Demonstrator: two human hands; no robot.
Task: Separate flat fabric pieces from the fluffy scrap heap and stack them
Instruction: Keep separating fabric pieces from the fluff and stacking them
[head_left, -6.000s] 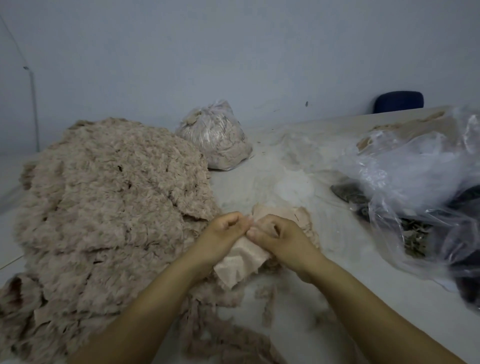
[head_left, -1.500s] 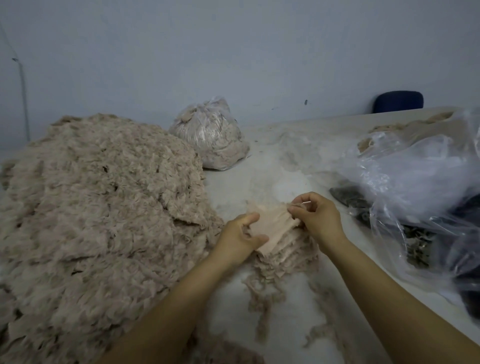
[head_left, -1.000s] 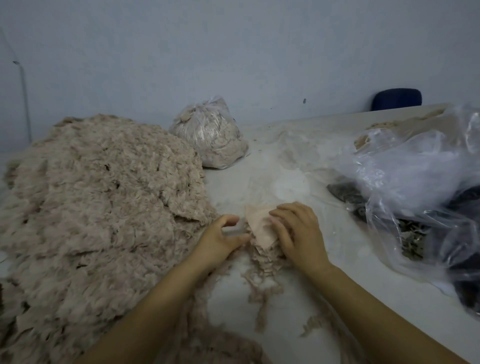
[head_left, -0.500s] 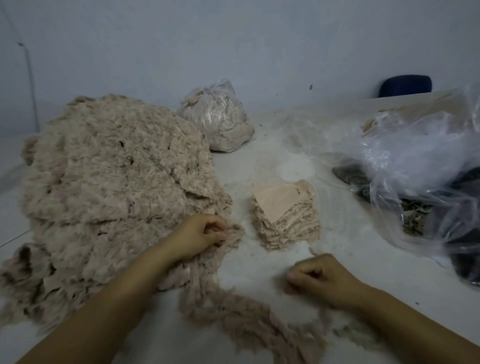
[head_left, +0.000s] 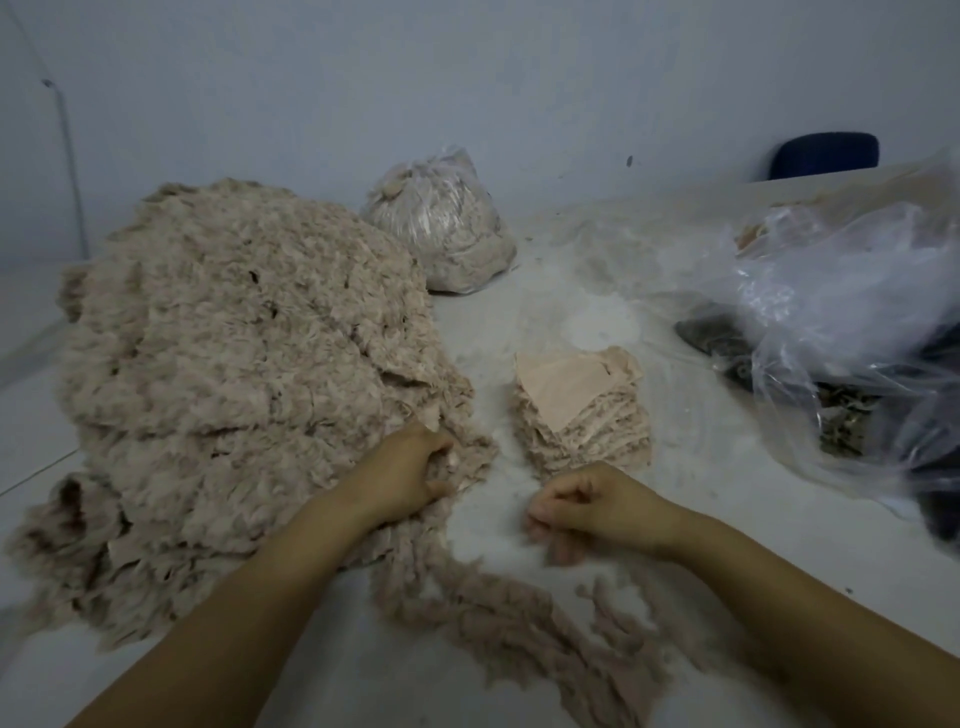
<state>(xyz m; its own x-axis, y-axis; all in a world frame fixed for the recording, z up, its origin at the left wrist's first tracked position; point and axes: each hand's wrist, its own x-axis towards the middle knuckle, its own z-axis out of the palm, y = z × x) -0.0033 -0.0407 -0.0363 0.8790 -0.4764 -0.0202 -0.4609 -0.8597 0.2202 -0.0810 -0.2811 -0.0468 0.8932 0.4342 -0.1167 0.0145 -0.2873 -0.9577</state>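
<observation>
Head view, down over table (head_left: 519, 322)

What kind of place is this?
Probably a fabric-scrap sorting room: a big fluffy heap, a neat stack of flat pieces, and plastic bags of scraps on a plain table.
</observation>
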